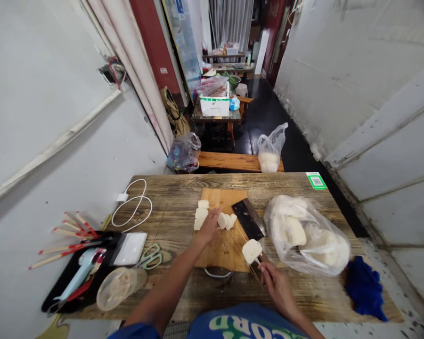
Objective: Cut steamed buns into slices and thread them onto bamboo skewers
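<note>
My left hand (209,227) reaches onto a wooden cutting board (229,197) and touches white bun slices (226,220) lying there; more slices (201,214) sit just left of it. My right hand (273,280) holds thin wooden skewers (249,263) near the board's front right corner, with one white slice (251,250) threaded on them. A cleaver (248,219) rests flat on the board's right side, between both hands.
A clear bag of white buns (305,235) lies right of the board, a blue cloth (364,287) beyond it. At left are a black tray (61,287) with skewers, a plastic cup (117,288), scissors (149,256) and a white cable (134,207). A bench (233,161) stands behind the table.
</note>
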A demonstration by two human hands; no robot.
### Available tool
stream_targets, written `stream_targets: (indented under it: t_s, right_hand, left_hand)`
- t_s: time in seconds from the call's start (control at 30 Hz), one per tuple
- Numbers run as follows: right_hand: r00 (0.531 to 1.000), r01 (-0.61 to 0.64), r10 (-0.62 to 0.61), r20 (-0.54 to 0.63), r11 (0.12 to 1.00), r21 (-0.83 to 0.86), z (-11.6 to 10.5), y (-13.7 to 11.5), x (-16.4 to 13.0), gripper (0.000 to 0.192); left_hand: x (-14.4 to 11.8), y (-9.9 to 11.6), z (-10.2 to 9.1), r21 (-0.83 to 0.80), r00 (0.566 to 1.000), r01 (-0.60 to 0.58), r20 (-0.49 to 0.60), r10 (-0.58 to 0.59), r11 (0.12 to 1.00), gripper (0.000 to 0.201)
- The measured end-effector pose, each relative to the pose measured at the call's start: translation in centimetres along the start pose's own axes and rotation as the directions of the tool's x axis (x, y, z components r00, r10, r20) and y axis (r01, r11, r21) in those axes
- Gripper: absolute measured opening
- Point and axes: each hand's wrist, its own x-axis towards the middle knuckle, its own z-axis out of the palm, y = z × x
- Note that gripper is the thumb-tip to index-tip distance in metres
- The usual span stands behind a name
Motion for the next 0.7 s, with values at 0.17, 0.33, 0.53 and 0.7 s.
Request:
stream_targets:
  t_s: [0.17, 0.33, 0.53, 0.7]
  right_hand:
    - [1.0, -0.003, 0.003, 0.003, 1.0, 0.003, -0.2, 0.3, -0.2, 0.036]
    - [1.0, -0.01, 0.01, 0.012, 1.0, 0.008, -0.2, 0.4, 0.0, 0.035]
    - [0.999, 0.031, -0.031, 0.041, 0.999, 0.008, 0.0, -0.2, 0.2, 0.034]
    - [0.99, 0.09, -0.088, 0.107, 0.996, -0.017, 0.1, -1.1, 0.2, 0.032]
  left_hand:
    - [2.8, -0.8, -0.7, -0.055, 0.998, 0.025, 0.055, -0.022, 0.998, 0.064]
    - [2.7, -1.2, -0.8, 0.135, 0.998, 0.052, 0.029, -0.057, 0.989, 0.054]
    - [0.1, -1.2, -1.6, 0.116, 0.985, 0.175, -0.027, -0.173, 0.978, 0.017]
    - [-3.4, -1.2, -0.1, -0.476, 0.917, 0.369, 0.049, -0.395, 0.798, 0.028]
